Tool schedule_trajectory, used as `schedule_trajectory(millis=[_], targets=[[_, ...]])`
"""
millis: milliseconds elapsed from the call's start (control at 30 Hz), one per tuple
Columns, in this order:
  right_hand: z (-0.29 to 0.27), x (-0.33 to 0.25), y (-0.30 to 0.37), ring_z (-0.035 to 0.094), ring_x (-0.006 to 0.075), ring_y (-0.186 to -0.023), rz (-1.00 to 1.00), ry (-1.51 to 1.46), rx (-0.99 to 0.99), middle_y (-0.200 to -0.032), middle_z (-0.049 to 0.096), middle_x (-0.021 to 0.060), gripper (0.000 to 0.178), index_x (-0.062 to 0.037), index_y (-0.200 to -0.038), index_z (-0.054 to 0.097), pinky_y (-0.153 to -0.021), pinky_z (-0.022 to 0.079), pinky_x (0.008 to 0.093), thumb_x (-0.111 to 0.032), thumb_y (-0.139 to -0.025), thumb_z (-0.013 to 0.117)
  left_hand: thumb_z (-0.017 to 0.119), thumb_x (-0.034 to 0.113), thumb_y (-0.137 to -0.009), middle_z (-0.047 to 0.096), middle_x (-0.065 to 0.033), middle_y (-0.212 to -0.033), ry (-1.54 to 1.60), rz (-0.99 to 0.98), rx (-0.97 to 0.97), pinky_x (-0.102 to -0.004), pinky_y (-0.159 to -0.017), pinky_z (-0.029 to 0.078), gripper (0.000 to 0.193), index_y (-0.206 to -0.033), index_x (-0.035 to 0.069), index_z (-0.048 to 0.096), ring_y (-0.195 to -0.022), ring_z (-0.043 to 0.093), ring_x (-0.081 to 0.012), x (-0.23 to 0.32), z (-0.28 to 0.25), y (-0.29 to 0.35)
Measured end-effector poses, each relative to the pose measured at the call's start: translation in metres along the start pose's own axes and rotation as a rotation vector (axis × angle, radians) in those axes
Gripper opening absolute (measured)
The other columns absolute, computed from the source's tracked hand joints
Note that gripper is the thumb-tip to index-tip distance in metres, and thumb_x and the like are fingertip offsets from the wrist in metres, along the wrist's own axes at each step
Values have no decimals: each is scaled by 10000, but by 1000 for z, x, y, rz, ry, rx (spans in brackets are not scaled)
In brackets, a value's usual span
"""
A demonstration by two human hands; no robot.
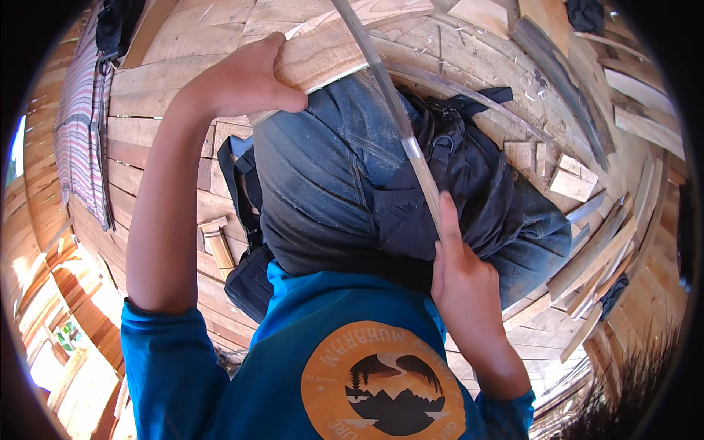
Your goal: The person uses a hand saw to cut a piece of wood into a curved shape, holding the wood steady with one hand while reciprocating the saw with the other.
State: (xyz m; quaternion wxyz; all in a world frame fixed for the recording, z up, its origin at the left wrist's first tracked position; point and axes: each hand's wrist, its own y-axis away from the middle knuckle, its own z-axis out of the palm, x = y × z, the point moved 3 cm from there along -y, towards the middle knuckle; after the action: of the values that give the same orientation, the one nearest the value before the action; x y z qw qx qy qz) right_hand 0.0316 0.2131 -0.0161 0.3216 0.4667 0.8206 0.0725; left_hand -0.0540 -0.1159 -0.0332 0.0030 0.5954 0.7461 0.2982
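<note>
My left hand [238, 81] grips the left part of a pale wooden board [323, 59], with its thumb along the near edge. The board lies across the front of my jeans [323, 147]. My right hand [466, 275] is closed around the near end of what looks like a handsaw, its index finger stretched along the long, narrow grey blade [389, 99]. The blade slants away to the upper left and crosses over the board. Its handle is hidden in my hand, and I cannot make out the teeth.
Small wood offcuts [573, 177] and shavings lie on the plank floor [150, 88] at the right. Long wood strips [598, 257] are piled farther right. A black bag [253, 282] lies beside my left hip. Striped cloth [77, 139] hangs at the far left.
</note>
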Motion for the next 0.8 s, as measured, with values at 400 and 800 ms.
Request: schedule_trajectory(millis=[400,800], targets=[[-4,-7,-11,657,392,-636,5,29,-3,-767,646,230,692,-85,-1546,251,-557,516,437,-14,-934,567,726,327,-568,652,-287,-1084,2,-5,-77,-379,-883,518,898,-1313,-110,482,-989,659,-369,-5,-2,-5],[1,-25,-44,643,398,-603,-69,-37,163,-719,625,239,650,-62,-1529,290,-543,500,456,-21,-941,564,726,359,-579,659,-247,-1082,-14,-8,-151,-382,-856,510,849,-1292,-53,521,-979,648,-338,-5,-10,-7]])
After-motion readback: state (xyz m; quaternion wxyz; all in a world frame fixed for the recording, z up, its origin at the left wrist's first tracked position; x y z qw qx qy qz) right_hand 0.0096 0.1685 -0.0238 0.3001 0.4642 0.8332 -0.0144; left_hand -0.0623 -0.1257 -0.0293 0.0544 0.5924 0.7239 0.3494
